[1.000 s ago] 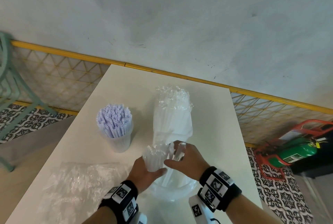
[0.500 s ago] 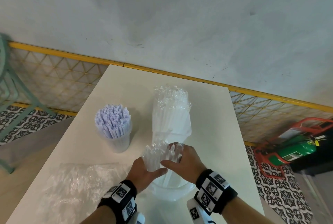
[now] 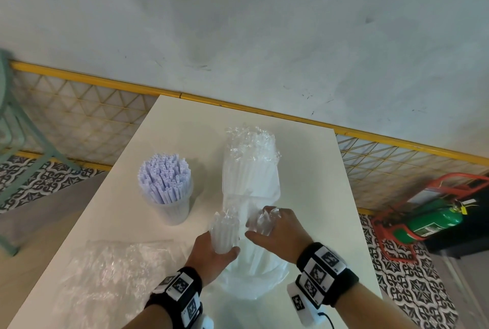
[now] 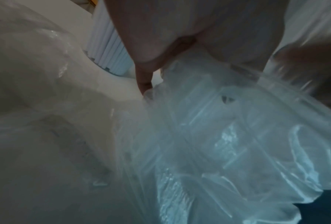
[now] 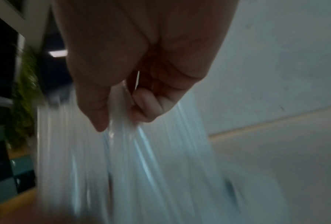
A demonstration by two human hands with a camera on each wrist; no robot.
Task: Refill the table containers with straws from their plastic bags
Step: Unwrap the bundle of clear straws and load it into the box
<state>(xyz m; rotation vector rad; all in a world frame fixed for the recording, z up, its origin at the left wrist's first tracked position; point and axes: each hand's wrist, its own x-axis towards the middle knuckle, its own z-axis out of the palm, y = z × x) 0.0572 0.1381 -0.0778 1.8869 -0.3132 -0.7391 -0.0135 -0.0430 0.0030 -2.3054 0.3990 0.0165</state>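
Observation:
My left hand (image 3: 225, 248) grips an upright bundle of white straws (image 3: 225, 228) near the table's front. Just to its right, my right hand (image 3: 264, 225) pinches a bunched fold of the clear plastic bag (image 3: 260, 220); in the right wrist view its fingers (image 5: 141, 106) curl round the film (image 5: 134, 151). Bundle and bag go down into a clear container (image 3: 254, 283) below both hands. The left wrist view shows crinkled bag plastic (image 4: 218, 136) under my palm. Behind stands a tall container of clear-wrapped straws (image 3: 250, 167).
A cup packed with lavender straws (image 3: 165, 183) stands at mid left of the white table (image 3: 312, 169). A crumpled clear bag (image 3: 105, 275) lies at the front left. Beyond the right edge, a green fire extinguisher (image 3: 434, 220) sits on the floor.
My right hand has drawn the bunched plastic a little to the right, away from the straw bundle. The left hand keeps its hold in about the same place.

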